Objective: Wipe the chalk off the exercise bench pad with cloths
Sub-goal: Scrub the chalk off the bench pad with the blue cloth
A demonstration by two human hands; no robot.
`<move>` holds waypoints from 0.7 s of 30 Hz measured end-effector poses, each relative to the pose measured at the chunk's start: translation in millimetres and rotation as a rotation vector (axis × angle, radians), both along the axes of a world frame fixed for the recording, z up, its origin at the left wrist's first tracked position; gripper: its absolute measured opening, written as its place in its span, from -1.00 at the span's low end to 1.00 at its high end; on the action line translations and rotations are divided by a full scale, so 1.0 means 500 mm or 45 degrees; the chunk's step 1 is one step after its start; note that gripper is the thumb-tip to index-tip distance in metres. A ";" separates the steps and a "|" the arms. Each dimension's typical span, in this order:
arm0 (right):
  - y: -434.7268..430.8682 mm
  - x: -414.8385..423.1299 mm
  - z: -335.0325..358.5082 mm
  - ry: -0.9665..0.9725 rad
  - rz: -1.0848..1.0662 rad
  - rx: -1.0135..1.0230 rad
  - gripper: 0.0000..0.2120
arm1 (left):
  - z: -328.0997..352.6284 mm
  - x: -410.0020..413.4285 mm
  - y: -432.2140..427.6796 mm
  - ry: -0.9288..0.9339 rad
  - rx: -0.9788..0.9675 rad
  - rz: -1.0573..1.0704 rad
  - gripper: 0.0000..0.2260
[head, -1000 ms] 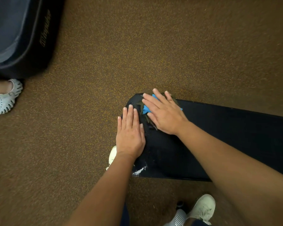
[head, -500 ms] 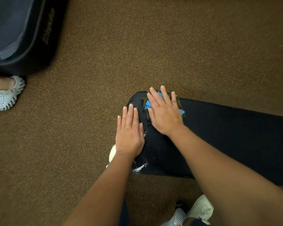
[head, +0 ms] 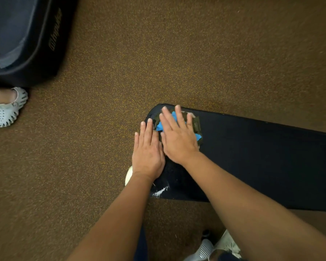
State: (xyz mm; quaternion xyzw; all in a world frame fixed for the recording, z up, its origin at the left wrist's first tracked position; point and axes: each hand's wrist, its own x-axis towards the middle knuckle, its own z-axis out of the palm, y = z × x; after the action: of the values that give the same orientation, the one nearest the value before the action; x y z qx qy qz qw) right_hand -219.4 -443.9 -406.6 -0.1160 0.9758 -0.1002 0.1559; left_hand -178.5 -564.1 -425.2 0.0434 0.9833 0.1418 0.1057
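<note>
Machine (head: 26,44): dark, with blurred lettering down its side, on the floor at the far upper left.
Clog (head: 8,110): white, on someone's foot, just below the machine at the left edge.
Floor (head: 177,53): brown and speckled, all around the pad.
Left hand (head: 148,151): flat on the pad's rounded left end. The fingers are straight, close together and released, grasping nothing. It touches the right hand.
Chalk (head: 160,192): a white smear on the pad's near left corner, just right of the left wrist.
Cloths: 1 blue (head: 159,126) and 1 dark green (head: 196,123), bunched together on the pad's left end under the right hand.
Right hand (head: 179,140): flat on the cloths, fingers straight and slightly spread, pressing down without curling round them.
Pad (head: 262,157): dark and long, running from the centre to the right edge.
Shoes: a pale toe (head: 128,175) peeks out by the left wrist. A grey and off-white shoe (head: 226,243) sits at the bottom under the right forearm.
</note>
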 end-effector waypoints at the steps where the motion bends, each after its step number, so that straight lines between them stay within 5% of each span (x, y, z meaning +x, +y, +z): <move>1: 0.017 0.010 0.001 0.002 0.113 -0.026 -0.47 | 0.000 0.002 -0.002 0.009 0.010 -0.005 -0.51; 4: 0.091 0.006 0.000 0.062 0.357 -0.023 -0.46 | -0.001 0.009 -0.005 0.024 -0.016 -0.025 -0.50; 10: 0.018 -0.014 -0.003 0.032 -0.145 0.037 -0.45 | -0.003 0.008 -0.002 0.016 -0.043 -0.014 -0.48; 16: 0.114 0.051 -0.007 0.097 0.362 0.052 -0.46 | -0.002 0.010 -0.006 0.027 -0.026 -0.033 -0.49; 21: 0.040 0.024 -0.008 0.048 -0.222 0.096 -0.43 | -0.004 0.011 -0.003 0.021 -0.035 -0.009 -0.50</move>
State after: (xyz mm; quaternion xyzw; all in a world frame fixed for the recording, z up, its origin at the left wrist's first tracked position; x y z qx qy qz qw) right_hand -207.4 -424.0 -410.3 -0.0267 0.9881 -0.0744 0.1323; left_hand -173.1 -565.7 -427.0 0.0465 0.9858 0.1277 0.0986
